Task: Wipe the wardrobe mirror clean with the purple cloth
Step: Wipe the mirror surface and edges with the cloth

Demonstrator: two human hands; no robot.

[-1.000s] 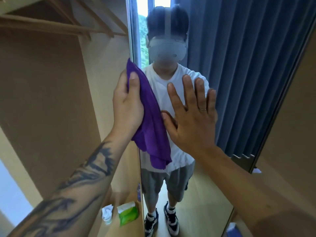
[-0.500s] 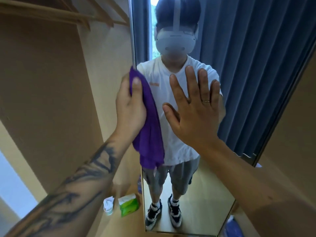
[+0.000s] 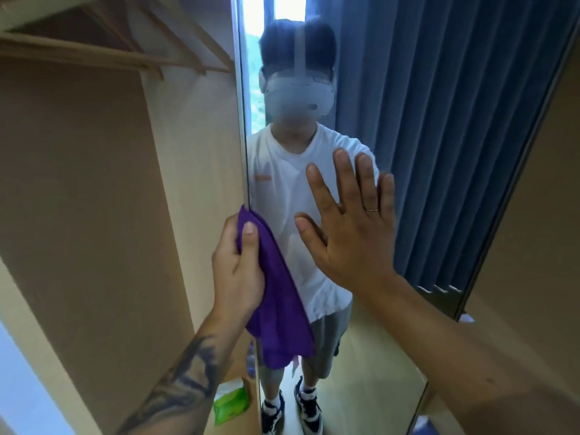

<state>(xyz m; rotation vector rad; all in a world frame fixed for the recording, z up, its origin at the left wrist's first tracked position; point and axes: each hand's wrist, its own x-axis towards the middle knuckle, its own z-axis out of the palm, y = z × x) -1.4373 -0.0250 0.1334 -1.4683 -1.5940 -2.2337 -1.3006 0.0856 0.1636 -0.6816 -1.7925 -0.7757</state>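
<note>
Wardrobe interior: pale wood panels, far left, with a wooden hanging rail near the top.

Green wipes packet: low down, at the foot of the wardrobe, just left of the mirror's edge.

My left hand: tattooed forearm, fingers and thumb curled round the purple cloth, gripping it at its upper end.

Purple cloth: bunched in my left hand against the left edge of the wardrobe mirror; its loose lower part hangs down over the glass.

Wardrobe mirror: tall panel, centre. It reflects a person in a white T-shirt, grey shorts and a headset, with blue pleated curtains behind.

My right hand: fingers straight and spread, palm flat on the glass, just right of the cloth. A thin ring sits on one finger.
</note>
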